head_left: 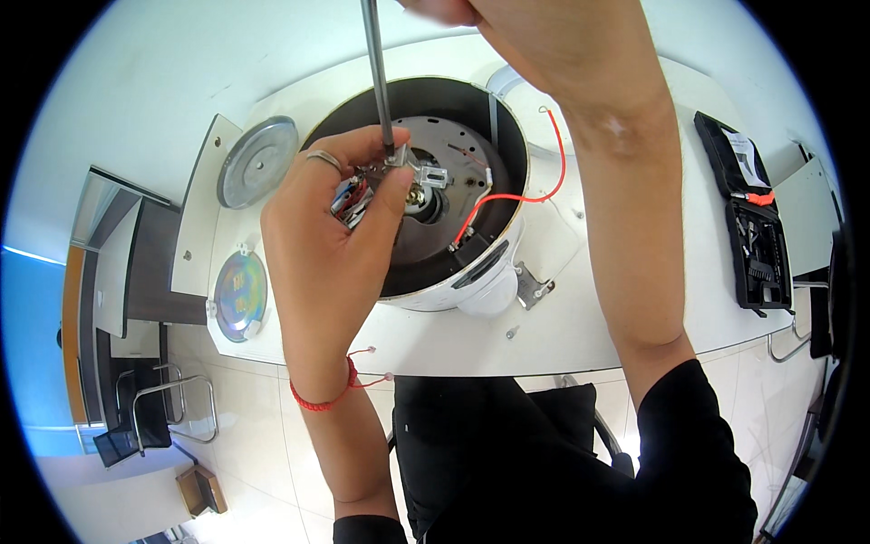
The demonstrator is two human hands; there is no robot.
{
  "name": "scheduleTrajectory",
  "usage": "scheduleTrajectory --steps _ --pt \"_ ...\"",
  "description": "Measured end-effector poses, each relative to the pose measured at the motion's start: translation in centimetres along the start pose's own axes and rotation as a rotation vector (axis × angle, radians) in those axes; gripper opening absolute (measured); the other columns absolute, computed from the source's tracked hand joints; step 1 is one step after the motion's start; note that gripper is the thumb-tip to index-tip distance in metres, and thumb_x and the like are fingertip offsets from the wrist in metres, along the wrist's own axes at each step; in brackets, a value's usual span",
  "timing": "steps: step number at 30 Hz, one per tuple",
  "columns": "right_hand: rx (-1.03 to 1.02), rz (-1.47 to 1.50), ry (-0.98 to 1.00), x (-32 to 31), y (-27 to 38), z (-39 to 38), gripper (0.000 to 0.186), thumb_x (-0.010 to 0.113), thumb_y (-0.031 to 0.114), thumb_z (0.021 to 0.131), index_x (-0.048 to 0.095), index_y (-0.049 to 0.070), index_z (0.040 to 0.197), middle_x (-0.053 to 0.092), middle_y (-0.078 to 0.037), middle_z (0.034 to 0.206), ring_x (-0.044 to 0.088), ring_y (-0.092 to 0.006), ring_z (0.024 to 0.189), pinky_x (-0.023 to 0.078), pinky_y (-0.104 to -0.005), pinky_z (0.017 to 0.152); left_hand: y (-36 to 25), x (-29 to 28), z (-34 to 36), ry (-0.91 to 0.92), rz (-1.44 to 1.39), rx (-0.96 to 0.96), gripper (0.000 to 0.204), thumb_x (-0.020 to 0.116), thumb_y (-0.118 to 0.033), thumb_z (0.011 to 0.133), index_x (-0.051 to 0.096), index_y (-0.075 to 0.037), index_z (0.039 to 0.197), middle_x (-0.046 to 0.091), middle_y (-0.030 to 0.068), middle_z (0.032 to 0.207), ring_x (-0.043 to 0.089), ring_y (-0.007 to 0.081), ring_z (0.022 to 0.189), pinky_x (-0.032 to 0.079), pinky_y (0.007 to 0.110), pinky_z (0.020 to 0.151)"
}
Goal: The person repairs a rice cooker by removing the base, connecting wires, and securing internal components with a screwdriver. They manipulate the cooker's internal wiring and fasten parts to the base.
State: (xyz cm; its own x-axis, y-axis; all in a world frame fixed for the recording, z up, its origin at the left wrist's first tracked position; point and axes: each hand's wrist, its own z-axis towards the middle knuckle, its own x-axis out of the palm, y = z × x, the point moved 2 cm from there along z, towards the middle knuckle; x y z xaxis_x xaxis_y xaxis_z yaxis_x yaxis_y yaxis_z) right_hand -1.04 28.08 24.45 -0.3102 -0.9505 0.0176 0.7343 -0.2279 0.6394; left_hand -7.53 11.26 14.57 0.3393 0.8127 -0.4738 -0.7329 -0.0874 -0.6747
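Observation:
My left hand (pixel 335 204) reaches over a round white appliance housing (pixel 439 297), pinching a small metal bracket (pixel 396 160) between thumb and fingertips. The metal shaft of a screwdriver (pixel 376 72) stands nearly upright, its tip at that bracket. My right hand (pixel 449 9) is curled at the upper edge beside the shaft; most of its fingers and the handle are cut off. Beside my left thumb is a small pale metal part (pixel 435 176). Bundled wires (pixel 353 198) show under my left palm. Inside the housing lies a grey metal plate (pixel 453 140).
A red wire (pixel 518 197) loops over the housing's right rim. Nearby lie a metal bracket (pixel 535 286) and a small screw (pixel 512 333). Left are a round metal cover (pixel 258 163) and an iridescent disc (pixel 240 297). An opened black tool case (pixel 759 258) sits right on the white table (pixel 435 349).

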Motion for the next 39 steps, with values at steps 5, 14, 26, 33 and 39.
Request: scheduleTrajectory --steps 5,14,26,33,39 --pt "-0.003 0.005 0.004 0.1 0.1 0.2 0.028 0.069 0.027 0.103 0.058 0.001 0.106 0.067 -0.007 0.077 0.041 -0.0013 0.046 0.031 -0.0211 0.041 -0.2 -0.2 0.1 0.031 0.005 -0.007 0.02 0.074 -0.004 0.091 0.076 -0.001 0.111 0.077 0.0072 0.101 0.069 0.0133 0.088 0.052 0.027 0.079" --pt "-0.016 0.01 0.006 0.4 0.7 0.5 0.029 0.069 0.027 0.103 0.058 0.0 0.108 0.068 -0.008 0.078 0.041 -0.0014 0.046 0.031 -0.0211 0.041 0.4 0.3 0.0 0.017 -0.09 -0.052 0.018 0.073 -0.003 0.093 0.074 -0.001 0.112 0.077 0.0073 0.103 0.07 0.0157 0.091 0.051 0.028 0.078" --pt "0.036 0.099 0.025 0.7 0.6 0.8 0.029 0.067 0.024 0.104 0.056 -0.001 0.115 0.069 -0.009 0.08 0.042 -0.0009 0.046 0.03 -0.0193 0.04 0.3 0.4 -0.2 0.021 -0.037 0.002 0.018 0.072 -0.001 0.093 0.073 -0.001 0.111 0.076 0.0072 0.106 0.07 0.0194 0.087 0.052 0.03 0.077" --pt "0.06 0.084 -0.02 1.0 -0.2 0.7 0.039 0.069 0.023 0.103 0.055 -0.001 0.131 0.069 -0.007 0.081 0.044 -0.0012 0.047 0.031 -0.0179 0.041 0.4 0.2 0.0 0.016 -0.059 0.066 0.019 0.072 0.001 0.09 0.073 -0.002 0.109 0.074 0.0119 0.103 0.07 0.0264 0.087 0.054 0.035 0.078" --pt "-0.064 -0.274 -0.054 -2.4 -2.3 -0.4 0.034 0.055 0.025 0.109 0.057 0.006 0.138 0.068 -0.005 0.096 0.041 -0.0019 0.051 0.031 -0.0166 0.044 1.9 2.0 -0.4 -0.13 -0.009 0.287 0.023 0.07 -0.005 0.079 0.072 -0.001 0.102 0.071 0.0189 0.098 0.067 0.0395 0.096 0.054 0.049 0.084"
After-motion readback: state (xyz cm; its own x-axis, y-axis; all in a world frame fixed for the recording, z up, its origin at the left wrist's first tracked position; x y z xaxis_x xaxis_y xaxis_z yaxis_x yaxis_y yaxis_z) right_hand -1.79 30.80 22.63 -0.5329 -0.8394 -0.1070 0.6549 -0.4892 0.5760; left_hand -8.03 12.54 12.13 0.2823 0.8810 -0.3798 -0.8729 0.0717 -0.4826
